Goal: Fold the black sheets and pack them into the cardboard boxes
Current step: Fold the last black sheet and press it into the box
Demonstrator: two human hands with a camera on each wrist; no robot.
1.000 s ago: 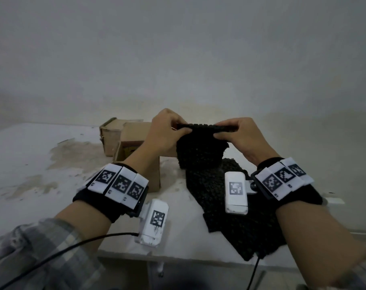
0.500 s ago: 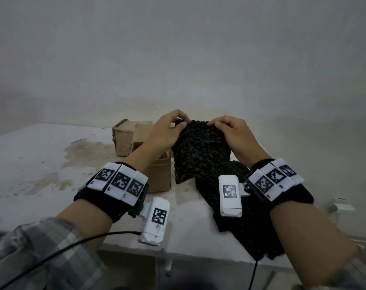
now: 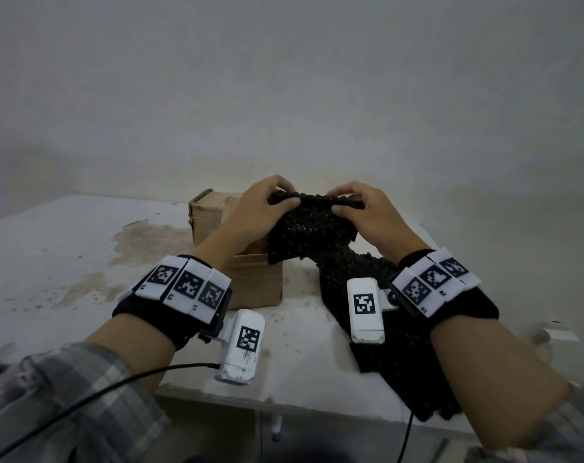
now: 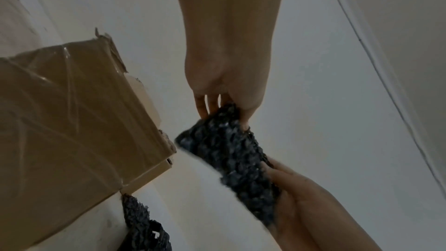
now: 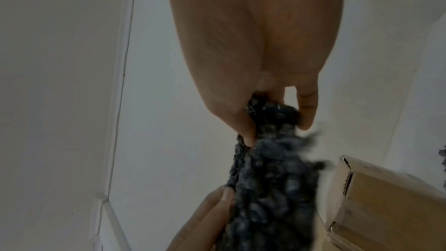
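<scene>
A black bumpy sheet (image 3: 309, 232) hangs folded in the air above the table, held by both hands at its top fold. My left hand (image 3: 267, 203) pinches its left end, thumb in front and fingers behind; the left wrist view shows that pinch on the sheet (image 4: 224, 140). My right hand (image 3: 357, 208) grips the right end, seen close in the right wrist view on the sheet (image 5: 272, 159). Two brown cardboard boxes stand just left of the sheet: a near one (image 3: 257, 285) and a far one (image 3: 205, 215), partly hidden by my left arm.
More black sheets (image 3: 394, 345) lie in a pile on the white stained table (image 3: 66, 262), under my right wrist and reaching the front edge. A white wall rises behind. A cable runs from my left wrist camera (image 3: 242, 345).
The sheet's top edge, stretched flat between my hands a second ago, is now bunched and doubled over. Both hands have come closer together and lower, near the boxes.
</scene>
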